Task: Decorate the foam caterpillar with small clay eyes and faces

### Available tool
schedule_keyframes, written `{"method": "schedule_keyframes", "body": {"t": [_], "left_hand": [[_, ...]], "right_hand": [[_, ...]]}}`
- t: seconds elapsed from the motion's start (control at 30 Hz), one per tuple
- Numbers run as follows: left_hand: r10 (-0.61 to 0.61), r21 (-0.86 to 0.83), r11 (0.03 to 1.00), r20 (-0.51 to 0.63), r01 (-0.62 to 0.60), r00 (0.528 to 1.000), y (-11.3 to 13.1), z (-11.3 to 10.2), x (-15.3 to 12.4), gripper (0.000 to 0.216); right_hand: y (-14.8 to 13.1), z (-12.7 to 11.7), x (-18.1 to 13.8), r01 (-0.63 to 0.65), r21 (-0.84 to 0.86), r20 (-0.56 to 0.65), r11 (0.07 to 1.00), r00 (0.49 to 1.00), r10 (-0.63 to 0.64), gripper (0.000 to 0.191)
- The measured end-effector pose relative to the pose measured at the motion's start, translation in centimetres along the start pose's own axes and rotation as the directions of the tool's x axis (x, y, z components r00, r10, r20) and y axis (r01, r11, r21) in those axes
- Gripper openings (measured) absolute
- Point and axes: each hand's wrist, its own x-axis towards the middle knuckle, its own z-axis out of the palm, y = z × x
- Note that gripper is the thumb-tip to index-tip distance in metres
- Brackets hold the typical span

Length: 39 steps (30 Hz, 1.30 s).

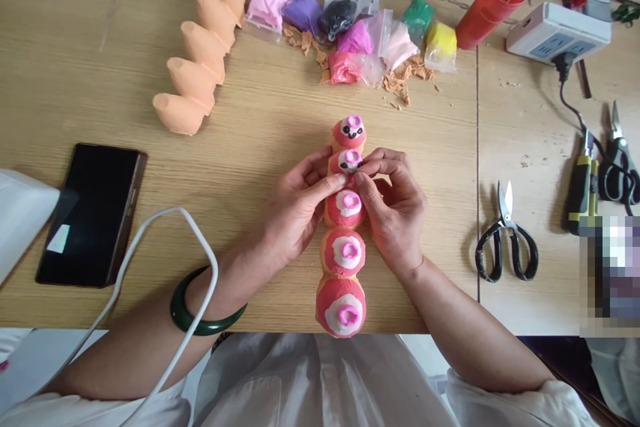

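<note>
Upright in front of me lies a strip of joined domes (343, 255), like a cut egg carton. Red clay covers its domes, each with a white patch and a pink ring. On the farthest dome (349, 133) there are black eyes and a mouth; the second dome (349, 160) bears black dots. My left hand (300, 203) holds the strip's left side, its thumb on the second dome. At the right side of that dome, my right hand (395, 203) has thumb and index finger pinched together. Whatever is between those fingertips is hidden.
Bags of coloured clay (357, 37) lie at the back beside orange crumbs (400, 83). An orange cone strip (200, 53) and phone (93, 213) are left. Scissors (506, 233), a red cup (493, 7) and a power strip (559, 33) are right. A white cable (213, 260) crosses my left forearm.
</note>
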Motion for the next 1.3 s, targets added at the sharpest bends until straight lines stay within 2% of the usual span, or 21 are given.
{"method": "schedule_keyframes", "body": {"t": [0.33, 0.9, 1.3], "left_hand": [[-0.014, -0.055, 0.998, 0.023, 0.015, 1.0, 0.03, 0.22, 0.03, 0.037], [-0.029, -0.009, 1.0, 0.004, 0.029, 1.0, 0.2, 0.15, -0.07, 0.035], [0.038, 0.023, 0.999, 0.013, -0.039, 0.999, -0.11, 0.03, 0.09, 0.038]], "right_hand": [[0.0, 0.02, 0.03, -0.001, -0.027, -0.014, 1.0, 1.0, 0.0, 0.009], [-0.19, -0.01, 0.11, -0.035, -0.037, -0.012, 0.999, 0.999, 0.035, 0.009], [0.03, -0.15, 0.07, -0.075, -0.01, -0.005, 0.997, 0.997, 0.075, 0.01]]}}
